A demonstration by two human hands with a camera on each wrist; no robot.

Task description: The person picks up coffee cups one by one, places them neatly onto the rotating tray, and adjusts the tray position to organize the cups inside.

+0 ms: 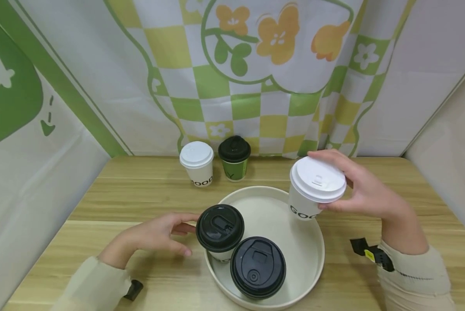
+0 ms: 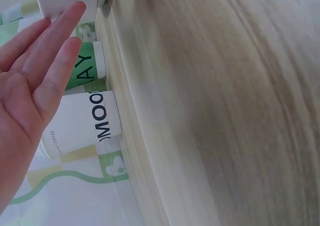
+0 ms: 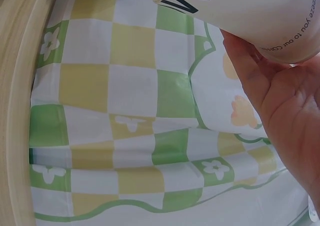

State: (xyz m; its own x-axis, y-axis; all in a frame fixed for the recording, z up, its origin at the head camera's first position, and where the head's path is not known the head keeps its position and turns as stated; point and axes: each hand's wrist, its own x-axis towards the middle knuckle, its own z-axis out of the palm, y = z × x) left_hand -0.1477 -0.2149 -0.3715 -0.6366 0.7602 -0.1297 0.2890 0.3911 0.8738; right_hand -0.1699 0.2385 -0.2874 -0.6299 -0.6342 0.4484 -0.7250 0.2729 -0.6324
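Note:
My right hand (image 1: 366, 190) grips a white paper coffee cup (image 1: 304, 203) with a white lid, thumb in front and fingers behind. The cup hangs over the back right of a round cream tray (image 1: 302, 250); its printed side shows in the right wrist view. On the tray's left stand two paper cups with black lids, one at the left rim (image 1: 219, 229) and one nearer the front (image 1: 257, 268). My left hand (image 1: 158, 235) is beside the left black-lidded cup, fingers extended and fingertips right at its side, palm open in the left wrist view.
Behind the tray, a smaller white cup (image 1: 199, 166) with a white lid stands next to a green cup (image 1: 235, 160) with a black lid on the wooden table (image 1: 139, 190). A checkered, flowered curtain (image 1: 251, 86) hangs along the back edge. White fabric walls flank both sides.

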